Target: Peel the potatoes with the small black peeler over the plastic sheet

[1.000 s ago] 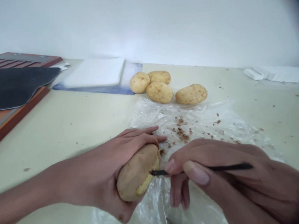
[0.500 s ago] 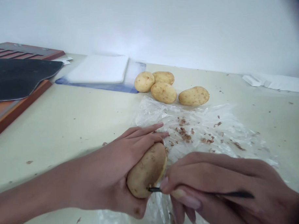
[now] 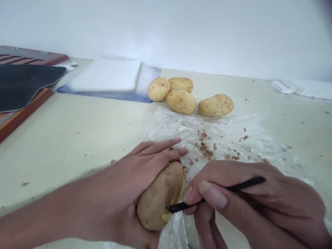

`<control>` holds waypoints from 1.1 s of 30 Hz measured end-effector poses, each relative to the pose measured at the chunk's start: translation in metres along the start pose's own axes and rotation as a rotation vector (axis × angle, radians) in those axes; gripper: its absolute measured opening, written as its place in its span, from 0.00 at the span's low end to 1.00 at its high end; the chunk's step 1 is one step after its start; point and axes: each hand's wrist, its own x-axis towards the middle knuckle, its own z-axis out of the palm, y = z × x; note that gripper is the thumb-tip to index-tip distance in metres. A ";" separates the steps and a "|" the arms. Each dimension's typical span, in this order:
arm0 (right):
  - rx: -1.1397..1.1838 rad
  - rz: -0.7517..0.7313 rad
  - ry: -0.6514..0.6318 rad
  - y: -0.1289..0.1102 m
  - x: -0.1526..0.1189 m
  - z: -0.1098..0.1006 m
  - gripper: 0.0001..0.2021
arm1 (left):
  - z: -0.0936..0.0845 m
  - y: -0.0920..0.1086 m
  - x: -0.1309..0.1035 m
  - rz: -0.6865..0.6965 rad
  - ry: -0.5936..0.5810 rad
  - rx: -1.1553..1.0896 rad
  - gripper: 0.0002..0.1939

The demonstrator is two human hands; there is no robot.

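Observation:
A potato is gripped in my left hand, the thumb below it and the fingers over its top. Its right side shows a scraped, paler yellow patch. Between thumb and fingertips, my right hand pinches a thin black stick-like tool. The tool's tip touches the potato's lower right side, at the edge of the scraped patch. Below both hands lies a crumpled clear plastic bag with brown peel scraps scattered on it.
Behind the bag sit several potatoes on the pale table. A blue-edged clear folder with white sheets lies at the back left. A black mat rests on a reddish-brown wooden frame. White paper is at the back right.
My right hand has tilted, so more of the black tool shows. Its tip has shifted slightly right on the potato, where a larger pale scraped spot shows. My left hand keeps hold.

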 end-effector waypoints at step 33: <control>-0.163 -0.322 0.005 -0.011 0.011 0.005 0.20 | 0.003 -0.001 0.001 0.093 0.042 0.023 0.61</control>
